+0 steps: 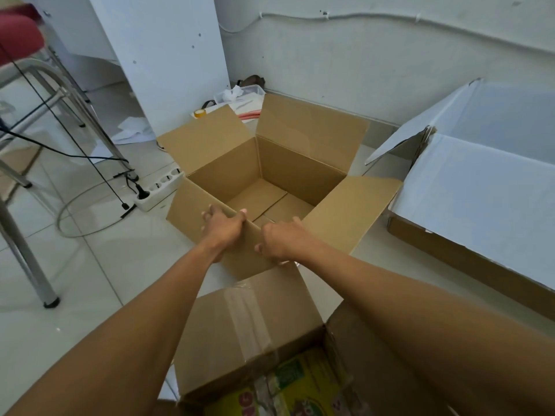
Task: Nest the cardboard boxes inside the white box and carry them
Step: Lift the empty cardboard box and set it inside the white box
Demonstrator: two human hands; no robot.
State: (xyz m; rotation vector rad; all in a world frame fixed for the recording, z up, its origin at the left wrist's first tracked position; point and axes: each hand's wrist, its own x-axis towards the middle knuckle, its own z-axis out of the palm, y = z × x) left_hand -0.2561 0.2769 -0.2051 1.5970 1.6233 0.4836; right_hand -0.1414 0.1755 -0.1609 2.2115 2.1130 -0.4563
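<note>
An open brown cardboard box [288, 163] stands on the tiled floor in the middle, all flaps spread out and nothing inside. My left hand [223, 228] grips the near flap at its fold, fingers curled over the rim. My right hand [282, 241] holds the same near flap a little to the right. The large white box [486, 205] lies open at the right, its white flaps raised. A second cardboard box [252, 334] sits close below me with taped flaps open and a yellow printed pack inside.
A metal-legged chair with a red seat [18, 34] stands at the left. A white power strip [156, 190] and black cables lie on the floor beside the brown box. A white cabinet panel [168, 55], a tape roll [199, 113] and a plastic tub [240, 93] are behind it.
</note>
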